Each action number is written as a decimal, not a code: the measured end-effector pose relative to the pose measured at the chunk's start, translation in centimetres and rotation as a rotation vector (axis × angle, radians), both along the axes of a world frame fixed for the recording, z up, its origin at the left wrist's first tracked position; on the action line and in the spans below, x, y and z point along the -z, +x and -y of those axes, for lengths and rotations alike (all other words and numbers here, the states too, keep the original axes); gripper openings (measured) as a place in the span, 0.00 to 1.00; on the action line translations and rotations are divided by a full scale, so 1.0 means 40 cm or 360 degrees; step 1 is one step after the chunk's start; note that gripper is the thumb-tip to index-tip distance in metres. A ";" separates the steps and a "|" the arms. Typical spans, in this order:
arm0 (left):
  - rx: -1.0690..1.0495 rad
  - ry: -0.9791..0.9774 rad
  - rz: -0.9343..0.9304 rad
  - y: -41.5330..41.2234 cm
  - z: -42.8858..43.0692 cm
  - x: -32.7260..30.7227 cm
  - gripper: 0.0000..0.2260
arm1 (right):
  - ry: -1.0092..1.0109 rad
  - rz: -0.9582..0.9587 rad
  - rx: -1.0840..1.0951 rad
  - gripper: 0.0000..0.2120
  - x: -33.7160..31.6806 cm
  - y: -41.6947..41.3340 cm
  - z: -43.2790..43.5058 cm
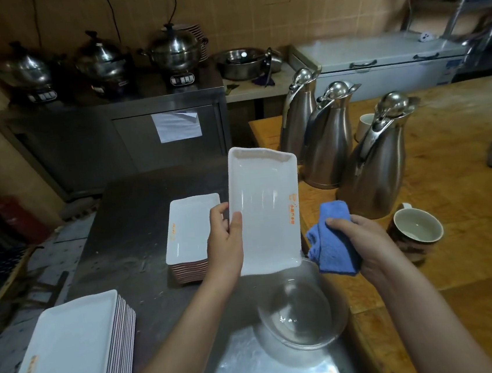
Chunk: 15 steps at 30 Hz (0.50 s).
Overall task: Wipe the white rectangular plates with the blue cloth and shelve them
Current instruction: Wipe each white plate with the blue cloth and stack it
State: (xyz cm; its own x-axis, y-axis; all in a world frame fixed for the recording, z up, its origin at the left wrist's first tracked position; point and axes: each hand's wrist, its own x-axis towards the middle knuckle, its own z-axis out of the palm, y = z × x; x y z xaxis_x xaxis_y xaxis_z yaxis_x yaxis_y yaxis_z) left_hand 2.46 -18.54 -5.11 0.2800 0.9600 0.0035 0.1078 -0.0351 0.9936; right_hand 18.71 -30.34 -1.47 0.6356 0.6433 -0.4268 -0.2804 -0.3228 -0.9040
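Observation:
My left hand (225, 240) grips the left edge of a white rectangular plate (264, 211) with orange print, held tilted up above the steel counter. To its right, my right hand (363, 242) holds a bunched blue cloth (332, 238), just apart from the plate's right edge. A stack of the same white plates (188, 231) sits on the counter behind my left hand. Another, larger stack of white plates (71, 353) stands at the front left.
A steel bowl (300, 311) holding water sits under the held plate. Three steel jugs (370, 167) and a brown mug (416, 229) stand on the wooden table (464, 163) to the right. Steel pots (174, 49) line the back cabinet.

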 end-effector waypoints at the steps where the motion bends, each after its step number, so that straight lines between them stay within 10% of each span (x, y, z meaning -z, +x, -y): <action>1: -0.0015 -0.0116 0.0009 0.002 -0.001 -0.001 0.05 | 0.0027 -0.0042 0.0015 0.05 -0.002 -0.004 -0.001; 15: -0.0094 -0.0881 0.0378 -0.091 0.045 0.021 0.07 | 0.0191 -0.0201 -0.0599 0.10 -0.015 -0.222 -0.125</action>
State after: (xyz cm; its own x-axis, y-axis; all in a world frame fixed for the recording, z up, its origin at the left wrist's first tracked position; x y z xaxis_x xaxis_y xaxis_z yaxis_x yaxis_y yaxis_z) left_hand -1.18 -20.32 -5.95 0.2787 0.8509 -0.4453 -0.1334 0.4935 0.8595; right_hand 9.81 -25.32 -0.85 0.2938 0.8707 -0.3943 -0.2742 -0.3184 -0.9074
